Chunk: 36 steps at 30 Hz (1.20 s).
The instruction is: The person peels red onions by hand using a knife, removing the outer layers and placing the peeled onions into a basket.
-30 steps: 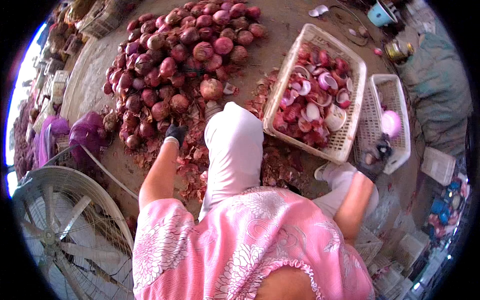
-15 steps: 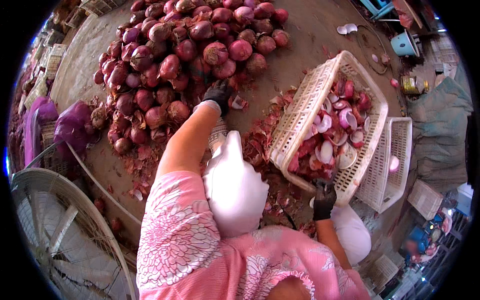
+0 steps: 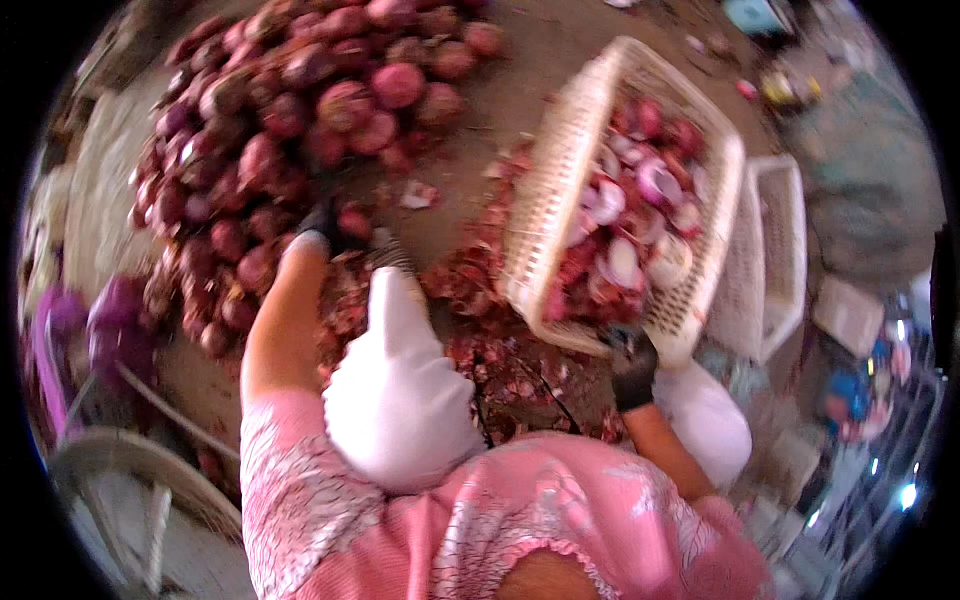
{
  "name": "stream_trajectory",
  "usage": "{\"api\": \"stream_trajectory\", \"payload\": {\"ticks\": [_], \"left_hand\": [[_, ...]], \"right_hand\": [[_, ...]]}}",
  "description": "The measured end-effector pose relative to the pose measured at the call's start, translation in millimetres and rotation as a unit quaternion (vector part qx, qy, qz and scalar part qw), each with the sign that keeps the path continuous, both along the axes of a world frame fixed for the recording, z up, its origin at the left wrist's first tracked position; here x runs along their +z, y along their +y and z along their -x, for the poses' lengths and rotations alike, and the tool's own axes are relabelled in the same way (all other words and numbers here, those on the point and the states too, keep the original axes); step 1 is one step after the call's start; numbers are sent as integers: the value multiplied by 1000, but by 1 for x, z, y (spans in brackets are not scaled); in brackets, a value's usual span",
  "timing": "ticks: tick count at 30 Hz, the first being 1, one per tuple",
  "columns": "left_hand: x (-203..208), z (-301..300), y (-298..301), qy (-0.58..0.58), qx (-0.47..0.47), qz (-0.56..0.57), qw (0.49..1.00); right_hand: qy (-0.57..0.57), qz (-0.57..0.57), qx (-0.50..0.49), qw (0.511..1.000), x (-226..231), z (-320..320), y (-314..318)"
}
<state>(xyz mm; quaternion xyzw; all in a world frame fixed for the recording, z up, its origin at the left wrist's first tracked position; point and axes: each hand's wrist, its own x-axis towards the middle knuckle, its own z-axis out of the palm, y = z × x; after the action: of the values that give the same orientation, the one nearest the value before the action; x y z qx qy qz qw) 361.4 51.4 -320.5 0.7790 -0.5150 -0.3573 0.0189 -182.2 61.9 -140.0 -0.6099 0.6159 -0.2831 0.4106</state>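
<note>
My left hand (image 3: 322,222), in a dark glove, is low at the near right side of a big heap of red onions (image 3: 260,160). A single red onion (image 3: 353,223) is right beside its fingers. Motion blur smears those fingers, so whether they grip it does not show. My right hand (image 3: 632,368), gloved in black, is closed at the near end of a tilted white plastic crate (image 3: 548,190). What it holds, if anything, I cannot make out. Peeled and cut onions (image 3: 640,200), white and purple, fill much of the crate.
A second white crate (image 3: 785,250) stands right of the first. Loose onion skins (image 3: 465,275) litter the floor before my white-covered knee (image 3: 400,420). At the lower left are a large fan (image 3: 150,480) and a purple mesh bag (image 3: 125,325). Grey-green cloth (image 3: 870,180) lies far right.
The whole view has shifted and blurred. My left hand has come nearer to me and leftward along the heap, and an onion now shows beside it. My right hand stays by the crate's near end.
</note>
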Motion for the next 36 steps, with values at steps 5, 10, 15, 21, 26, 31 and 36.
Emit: {"api": "stream_trajectory", "payload": {"ticks": [5,10,15,21,26,31,36], "left_hand": [[2,27,16,-21,-119,-45,992],[-58,21,61,-36,-79,-140,986],[-36,22,107,-27,40,-92,995],[0,55,156,25,196,55,979],[126,80,115,64,154,268,949],[315,114,81,-65,-54,518,851],[406,155,89,656,333,265,624]], "right_hand": [[-23,-25,-47,998,-28,26,5],[148,3,39,988,11,7,-7],[166,41,61,983,-2,10,-7],[208,62,41,975,3,9,-4],[215,53,26,975,12,12,-1],[49,59,36,996,49,-9,2],[-237,189,122,945,132,-61,30]]}}
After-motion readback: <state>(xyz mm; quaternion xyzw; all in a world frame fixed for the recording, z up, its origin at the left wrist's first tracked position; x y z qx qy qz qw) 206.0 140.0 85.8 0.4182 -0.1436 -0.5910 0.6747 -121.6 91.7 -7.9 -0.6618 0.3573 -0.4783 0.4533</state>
